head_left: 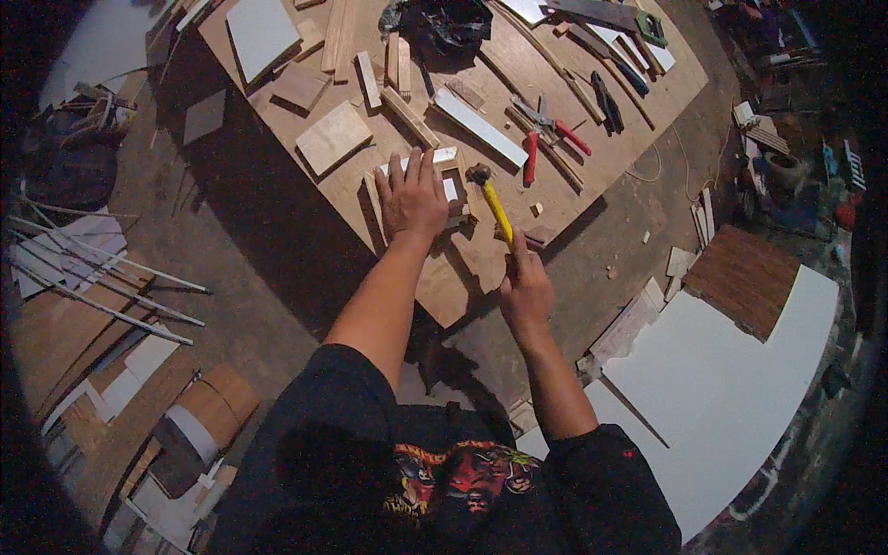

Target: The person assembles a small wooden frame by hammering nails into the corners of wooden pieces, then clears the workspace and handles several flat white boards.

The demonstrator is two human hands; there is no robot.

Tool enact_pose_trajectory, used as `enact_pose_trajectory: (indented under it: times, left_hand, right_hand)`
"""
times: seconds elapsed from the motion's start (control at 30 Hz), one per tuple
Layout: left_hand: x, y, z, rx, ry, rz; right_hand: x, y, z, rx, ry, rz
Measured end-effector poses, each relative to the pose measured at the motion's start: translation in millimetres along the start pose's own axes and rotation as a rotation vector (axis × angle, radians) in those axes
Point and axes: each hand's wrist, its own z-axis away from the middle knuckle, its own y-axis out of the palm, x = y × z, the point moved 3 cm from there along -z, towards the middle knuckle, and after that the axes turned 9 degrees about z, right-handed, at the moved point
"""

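Observation:
My left hand (pixel 413 199) lies over a small wooden box (pixel 450 166) at the table's near corner, its fingertips on the far white-edged side. The box has wooden sides and a white patch inside; my palm hides part of it. In my right hand (pixel 525 289) the fingers are wrapped round the yellow handle of a hammer (pixel 497 208). The hammer's dark head is just right of the box, apart from my left hand. A square light wood block (pixel 334 138) lies to the left of the box, and a long white-faced strip (pixel 481 128) beyond it.
On the plywood table (pixel 444 287) are red-handled pliers (pixel 561 134), dark pliers (pixel 608 102), a handsaw (pixel 606 17), a black plastic bag (pixel 447 32) and several wood offcuts. A white panel (pixel 712 398) with a brown board (pixel 743 280) lies at the right; scraps are at the left.

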Motion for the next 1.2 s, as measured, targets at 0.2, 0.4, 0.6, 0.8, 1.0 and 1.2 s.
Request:
enact_pose_trajectory:
  times: [0.2,0.4,0.6,0.8,1.0,1.2]
  left_hand:
    - [-1.2,-3.2,0.4,-0.019,0.01,0.021]
    - [-0.2,-0.3,-2.7,0.029,-0.038,0.036]
    - [-1.2,-0.1,-4.6,-0.065,-0.018,0.105]
    - [-4.2,-10.8,1.8,0.022,-0.029,0.118]
    - [-6.4,-19.9,-4.8,0.127,-0.099,0.024]
    - [-7.8,-19.0,9.7,0.089,-0.23,-0.123]
  right_hand:
    - [-21.3,9.6,-14.0,-0.047,-0.065,-0.219]
    - [-53.6,-5.5,-45.9,-0.267,-0.054,-0.155]
    - [-47.7,-12.5,-138.3,-0.236,-0.076,0.003]
    - [-43.2,-8.4,-208.0,-0.307,-0.137,0.18]
    - [-42.5,-4.8,-235.5,-0.282,-0.258,0.182]
    - [-12.0,-17.8,-271.1,-0.233,-0.457,0.038]
